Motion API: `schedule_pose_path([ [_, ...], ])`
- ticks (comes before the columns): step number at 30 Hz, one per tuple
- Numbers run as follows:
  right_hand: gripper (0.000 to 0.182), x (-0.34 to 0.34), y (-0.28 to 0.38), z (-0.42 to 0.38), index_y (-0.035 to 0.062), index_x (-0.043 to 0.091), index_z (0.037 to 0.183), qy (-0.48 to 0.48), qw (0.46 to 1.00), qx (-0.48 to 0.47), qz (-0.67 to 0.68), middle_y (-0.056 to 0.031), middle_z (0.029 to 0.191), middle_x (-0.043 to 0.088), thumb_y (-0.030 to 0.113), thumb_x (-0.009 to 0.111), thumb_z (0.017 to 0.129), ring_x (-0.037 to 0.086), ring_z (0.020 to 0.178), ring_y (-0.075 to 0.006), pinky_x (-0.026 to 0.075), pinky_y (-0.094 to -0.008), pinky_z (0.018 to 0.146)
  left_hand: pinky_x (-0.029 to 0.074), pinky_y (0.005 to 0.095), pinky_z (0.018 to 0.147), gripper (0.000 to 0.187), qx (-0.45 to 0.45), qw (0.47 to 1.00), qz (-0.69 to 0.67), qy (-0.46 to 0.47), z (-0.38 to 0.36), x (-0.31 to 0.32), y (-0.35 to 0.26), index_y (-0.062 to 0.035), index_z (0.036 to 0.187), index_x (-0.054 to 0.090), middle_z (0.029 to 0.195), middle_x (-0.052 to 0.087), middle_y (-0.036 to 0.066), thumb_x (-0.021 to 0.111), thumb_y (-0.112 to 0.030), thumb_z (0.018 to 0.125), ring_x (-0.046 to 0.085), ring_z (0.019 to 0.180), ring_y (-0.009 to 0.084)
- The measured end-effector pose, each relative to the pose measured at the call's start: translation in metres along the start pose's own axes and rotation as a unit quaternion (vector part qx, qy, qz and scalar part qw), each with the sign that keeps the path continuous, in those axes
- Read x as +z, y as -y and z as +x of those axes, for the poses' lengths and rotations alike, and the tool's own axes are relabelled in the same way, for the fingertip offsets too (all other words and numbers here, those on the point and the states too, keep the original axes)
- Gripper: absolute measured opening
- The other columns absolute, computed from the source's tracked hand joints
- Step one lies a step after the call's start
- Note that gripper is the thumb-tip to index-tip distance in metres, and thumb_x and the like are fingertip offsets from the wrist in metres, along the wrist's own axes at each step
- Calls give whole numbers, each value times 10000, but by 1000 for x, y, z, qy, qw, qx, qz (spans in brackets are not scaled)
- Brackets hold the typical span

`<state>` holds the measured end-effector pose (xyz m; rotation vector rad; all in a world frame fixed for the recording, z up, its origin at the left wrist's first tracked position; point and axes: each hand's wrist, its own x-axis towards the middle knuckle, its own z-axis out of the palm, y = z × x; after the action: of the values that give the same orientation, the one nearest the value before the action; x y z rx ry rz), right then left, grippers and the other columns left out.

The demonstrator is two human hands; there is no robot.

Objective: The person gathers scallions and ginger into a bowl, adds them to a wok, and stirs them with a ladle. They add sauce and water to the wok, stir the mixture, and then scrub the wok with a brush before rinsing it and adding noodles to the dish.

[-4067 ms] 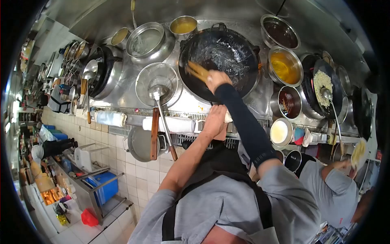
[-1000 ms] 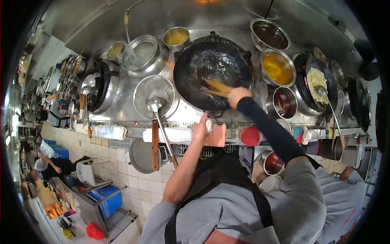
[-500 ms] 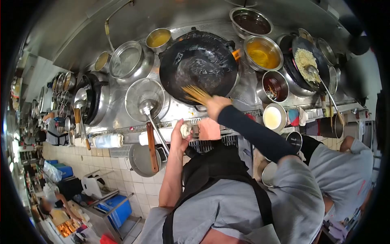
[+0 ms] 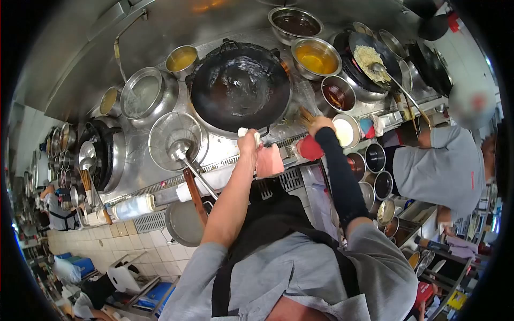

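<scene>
My left hand (image 4: 248,144) is closed round a bunched white cloth (image 4: 250,135) at the front rim of the large black wok (image 4: 240,88), near its small handle. The wok holds some clear liquid. Out to the right, my right hand (image 4: 322,125) grips a bamboo brush (image 4: 307,117), whose bristles point up and left over the steel counter. That hand is beside a bowl of cream-coloured liquid (image 4: 345,131) and just above a red cloth (image 4: 309,148). A pink cloth (image 4: 269,161) hangs on the counter edge between my hands.
Left of the wok are a wire strainer (image 4: 170,142), a ladle (image 4: 180,149) and a steel pot (image 4: 142,95). Bowls of yellow liquid (image 4: 317,58) and dark sauce (image 4: 338,95) stand right. A co-worker (image 4: 439,174) is beside a second wok (image 4: 393,64) holding pale food.
The brush in my right hand has moved from over the wok to the counter on the right. My left hand has moved up to the wok's front rim with the cloth. The view has shifted.
</scene>
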<state>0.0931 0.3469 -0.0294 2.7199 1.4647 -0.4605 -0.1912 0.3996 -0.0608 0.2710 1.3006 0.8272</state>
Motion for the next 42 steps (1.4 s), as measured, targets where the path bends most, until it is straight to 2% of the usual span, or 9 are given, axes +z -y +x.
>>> schedule_pose_path([
  [2, 291, 13, 40, -8, 60, 774, 1088, 37, 997, 59, 29, -218, 1144, 740, 194, 674, 850, 707, 1126, -364, 569, -473, 950, 429, 296, 398, 158, 26, 999, -23, -8, -2, 0, -1, -7, 935, 612, 799, 620, 120, 655, -146, 870, 589, 549, 223],
  [7, 263, -2, 93, -57, 61, 789, 1037, 74, 980, -147, -110, -211, 1114, 745, 216, 699, 845, 721, 1074, -376, 575, -483, 923, 425, 308, 394, 146, 39, 999, -30, 12, 2, -11, 0, 7, 925, 589, 771, 604, 122, 637, -114, 859, 572, 519, 223],
  [14, 267, -32, 39, -20, 64, 771, 1033, 3, 994, -88, -60, -206, 1038, 750, 202, 668, 829, 720, 1017, -382, 577, -479, 903, 435, 297, 435, 164, 34, 998, -48, 16, -34, -37, -12, 0, 1002, 582, 849, 603, 126, 611, -126, 901, 602, 592, 246],
  [21, 350, -35, -23, -23, 92, 764, 1081, 64, 958, -279, -34, -212, 1018, 742, 265, 734, 778, 706, 993, -395, 556, -462, 924, 485, 296, 424, 163, 132, 990, 38, 17, -64, -80, 3, -32, 1033, 594, 851, 650, 83, 592, -98, 883, 623, 620, 184],
  [24, 444, -36, -70, -44, 114, 750, 1149, -3, 975, -173, 140, -196, 1062, 740, 346, 749, 770, 702, 998, -392, 565, -445, 902, 461, 303, 393, 145, 175, 980, 93, -26, -88, -79, -12, -16, 984, 609, 782, 642, 79, 597, -84, 857, 596, 542, 177],
  [30, 542, 20, -107, -60, 1, 665, 1239, 92, 831, 47, 546, -202, 986, 751, 252, 819, 783, 728, 915, -335, 566, -414, 864, 412, 288, 362, 162, 244, 949, 183, -75, -133, -47, -52, -14, 965, 582, 740, 620, 74, 629, -87, 828, 578, 515, 156],
  [35, 528, 64, -63, -12, 16, 626, 1257, -85, 951, -60, 291, -236, 1007, 732, 237, 794, 807, 711, 996, -426, 559, -511, 892, 405, 271, 403, 215, 410, 871, 248, -109, -123, -14, -69, 5, 972, 599, 755, 607, 58, 661, -103, 797, 563, 535, 137],
  [36, 529, 55, -41, -9, 14, 613, 1265, -36, 968, -45, 246, -247, 1073, 701, 224, 781, 810, 694, 1032, -438, 551, -512, 917, 519, 354, 721, 267, 375, 874, 282, -130, -137, -1, -77, 58, 1021, 601, 839, 665, 117, 644, -66, 789, 645, 743, 213],
  [42, 549, 33, 24, -14, -3, 547, 1324, 9, 985, -38, 168, -310, 1301, 527, 142, 705, 819, 639, 1093, -481, 541, -511, 949, 530, 369, 717, 314, 456, 812, 326, -163, -183, 68, -81, 90, 1083, 585, 849, 686, 168, 634, -54, 809, 660, 743, 225],
])
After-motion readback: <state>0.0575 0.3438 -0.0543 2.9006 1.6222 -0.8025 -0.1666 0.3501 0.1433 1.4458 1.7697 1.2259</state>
